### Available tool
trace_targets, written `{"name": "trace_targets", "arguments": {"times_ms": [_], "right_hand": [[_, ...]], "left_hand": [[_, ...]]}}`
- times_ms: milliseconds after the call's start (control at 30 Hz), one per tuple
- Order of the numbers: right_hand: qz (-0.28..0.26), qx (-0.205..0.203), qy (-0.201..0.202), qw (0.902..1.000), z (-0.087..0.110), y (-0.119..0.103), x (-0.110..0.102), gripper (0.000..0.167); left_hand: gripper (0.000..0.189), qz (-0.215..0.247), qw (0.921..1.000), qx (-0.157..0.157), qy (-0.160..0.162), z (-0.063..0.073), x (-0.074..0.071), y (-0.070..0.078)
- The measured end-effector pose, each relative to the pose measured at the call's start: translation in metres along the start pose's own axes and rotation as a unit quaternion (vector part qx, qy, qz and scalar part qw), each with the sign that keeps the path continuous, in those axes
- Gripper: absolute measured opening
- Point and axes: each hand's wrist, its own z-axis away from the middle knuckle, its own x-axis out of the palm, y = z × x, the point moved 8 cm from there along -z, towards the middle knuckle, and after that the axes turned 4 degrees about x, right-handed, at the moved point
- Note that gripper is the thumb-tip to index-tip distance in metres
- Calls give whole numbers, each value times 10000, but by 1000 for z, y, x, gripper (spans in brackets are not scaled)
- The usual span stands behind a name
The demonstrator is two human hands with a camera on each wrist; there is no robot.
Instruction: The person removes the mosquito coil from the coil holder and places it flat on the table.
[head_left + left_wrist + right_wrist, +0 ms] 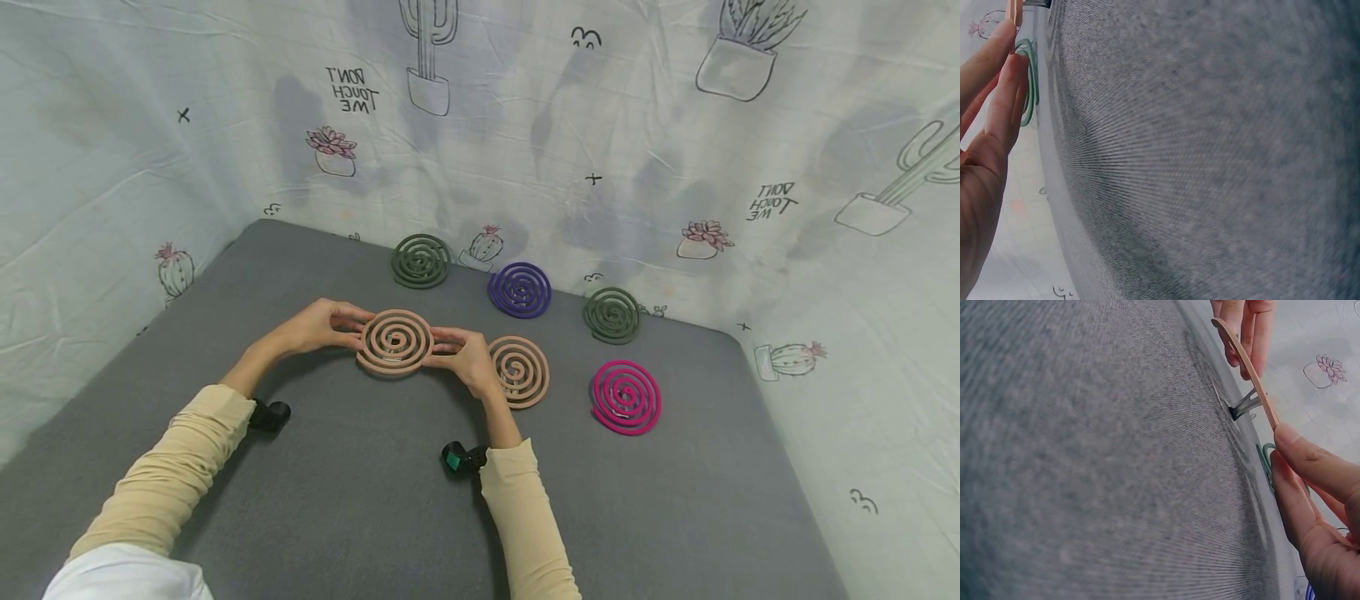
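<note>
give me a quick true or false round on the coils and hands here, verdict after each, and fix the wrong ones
1. Both the left hand and the right hand hold one tan coil. True.

2. The pink coil lies left of the purple coil in the head view. False: it lies to the right.

3. The purple coil sits between two green coils in the head view. True.

4. The held coil lies flat against the gray surface. False: the right wrist view shows a gap, with a metal stand between them.

5. A second tan coil lies beside the right hand. True.
</note>
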Motion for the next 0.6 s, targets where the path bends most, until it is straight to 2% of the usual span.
{"name": "trace_targets", "arguments": {"times_ms": [600], "right_hand": [[-99,-6,-28,9999,0,-3,-3,53]], "left_hand": [[55,76,9999,-69,10,0,-2,4]]}}
